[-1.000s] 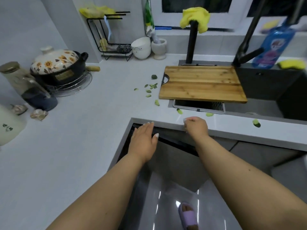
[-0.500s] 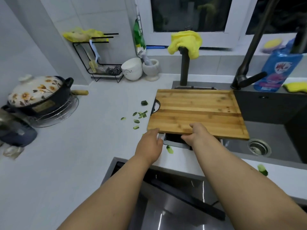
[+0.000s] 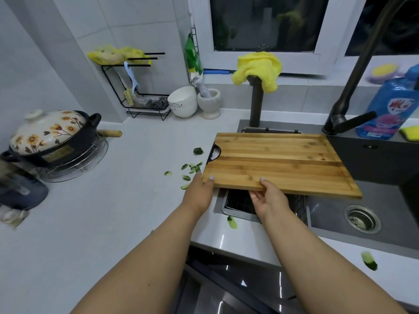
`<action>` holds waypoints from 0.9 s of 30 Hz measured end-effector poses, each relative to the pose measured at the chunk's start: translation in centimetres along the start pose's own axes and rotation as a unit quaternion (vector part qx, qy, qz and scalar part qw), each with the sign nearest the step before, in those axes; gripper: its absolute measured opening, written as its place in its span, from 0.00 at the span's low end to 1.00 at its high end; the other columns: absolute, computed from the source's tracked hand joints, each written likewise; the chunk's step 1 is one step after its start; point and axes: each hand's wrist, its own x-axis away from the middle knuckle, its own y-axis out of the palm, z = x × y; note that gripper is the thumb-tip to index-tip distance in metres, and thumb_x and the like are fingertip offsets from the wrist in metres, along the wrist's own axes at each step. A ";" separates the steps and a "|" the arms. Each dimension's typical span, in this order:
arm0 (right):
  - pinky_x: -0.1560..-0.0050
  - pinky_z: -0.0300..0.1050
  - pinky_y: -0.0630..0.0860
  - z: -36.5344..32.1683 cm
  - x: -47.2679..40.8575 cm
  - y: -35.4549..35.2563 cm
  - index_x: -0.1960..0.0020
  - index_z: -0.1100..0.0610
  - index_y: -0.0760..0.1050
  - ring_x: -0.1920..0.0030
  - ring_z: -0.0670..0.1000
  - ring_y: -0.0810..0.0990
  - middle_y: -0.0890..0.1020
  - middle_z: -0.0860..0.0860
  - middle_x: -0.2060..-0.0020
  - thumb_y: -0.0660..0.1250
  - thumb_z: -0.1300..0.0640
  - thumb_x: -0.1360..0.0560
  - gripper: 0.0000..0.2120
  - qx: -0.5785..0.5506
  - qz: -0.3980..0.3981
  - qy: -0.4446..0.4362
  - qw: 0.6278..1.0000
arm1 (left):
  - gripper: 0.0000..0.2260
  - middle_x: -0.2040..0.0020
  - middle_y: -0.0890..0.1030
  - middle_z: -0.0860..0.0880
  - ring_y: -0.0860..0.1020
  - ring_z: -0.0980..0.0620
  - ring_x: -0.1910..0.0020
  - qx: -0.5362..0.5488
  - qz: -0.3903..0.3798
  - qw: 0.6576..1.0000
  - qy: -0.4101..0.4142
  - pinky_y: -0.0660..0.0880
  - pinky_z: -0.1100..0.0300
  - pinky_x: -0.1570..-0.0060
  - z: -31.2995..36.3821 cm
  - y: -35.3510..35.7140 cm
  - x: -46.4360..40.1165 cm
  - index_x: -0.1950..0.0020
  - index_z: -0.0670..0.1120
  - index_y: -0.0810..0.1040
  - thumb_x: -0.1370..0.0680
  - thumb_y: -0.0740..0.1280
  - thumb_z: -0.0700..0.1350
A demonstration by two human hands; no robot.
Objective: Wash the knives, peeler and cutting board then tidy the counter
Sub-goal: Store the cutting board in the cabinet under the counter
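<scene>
Leftmost on the white bench (image 3: 95,223) a black pot with a flowered lid (image 3: 48,134) sits on a wire trivet (image 3: 77,164), a wooden handle (image 3: 110,133) poking out behind it. Further back a black wire rack (image 3: 138,91) holds scrubbers, beside a white bowl (image 3: 182,102) and a stone mortar (image 3: 209,103). Green peel scraps (image 3: 191,167) lie scattered just left of the cutting board (image 3: 278,162), one more (image 3: 232,222) on the front edge. The left hand (image 3: 199,193) pinches the board's near left corner, thumb on top. The right hand (image 3: 269,199) holds the near edge, thumb above and fingers curled under. The board spans the left part of the sink (image 3: 340,214), over a dark basket (image 3: 240,203). Behind stands a post draped with a yellow cloth (image 3: 258,70); to the right, the dark faucet (image 3: 353,87), a blue soap bottle (image 3: 390,105) and the drain (image 3: 362,218).
</scene>
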 end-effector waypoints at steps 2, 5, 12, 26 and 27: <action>0.39 0.58 0.75 -0.4 0.0 0.1 0.46 0.61 0.73 0.46 0.57 0.78 0.78 0.60 0.44 0.66 0.69 0.25 0.10 -0.026 -0.017 -0.002 1.000 | 0.26 0.24 0.61 0.48 0.60 0.47 0.25 0.039 0.009 0.999 -0.026 0.59 0.50 0.27 0.3 0.1 -0.3 0.22 0.46 0.55 0.18 0.55 0.54; 0.41 0.57 0.77 -1.1 0.2 -0.2 0.46 0.62 0.73 0.51 0.56 0.79 0.78 0.60 0.44 0.66 0.71 0.26 0.11 -0.034 -0.022 -0.022 0.999 | 0.26 0.27 0.66 0.47 0.67 0.44 0.30 0.071 0.024 0.996 -0.049 0.66 0.44 0.31 1.0 0.1 -0.1 0.23 0.46 0.58 0.19 0.56 0.55; 0.48 0.54 0.79 -2.6 2.1 -2.8 0.45 0.62 0.74 0.47 0.57 0.80 0.80 0.59 0.48 0.65 0.72 0.27 0.13 0.015 -0.053 -0.053 0.997 | 0.07 0.64 0.70 0.47 0.67 0.50 0.67 0.223 0.029 0.968 -0.113 0.65 0.59 0.67 1.7 -0.6 0.5 0.60 0.44 0.70 0.22 0.58 0.41; 0.60 0.44 0.77 -5.7 7.1 -5.0 0.54 0.63 0.75 0.57 0.53 0.80 0.79 0.55 0.58 0.64 0.69 0.28 0.05 0.123 -0.130 -0.122 0.976 | 0.05 0.56 0.79 0.43 0.79 0.46 0.59 0.394 0.123 0.902 -0.125 0.80 0.54 0.54 2.6 -4.0 5.0 0.48 0.39 0.75 0.19 0.61 0.39; 0.58 0.45 0.77 -5.8 7.6 -5.0 0.54 0.63 0.75 0.57 0.53 0.79 0.79 0.55 0.58 0.64 0.69 0.29 0.05 0.129 -0.137 -0.123 0.974 | 0.06 0.56 0.80 0.43 0.80 0.46 0.59 0.390 0.131 0.903 -0.125 0.79 0.53 0.55 2.1 -4.5 5.5 0.49 0.39 0.76 0.19 0.61 0.39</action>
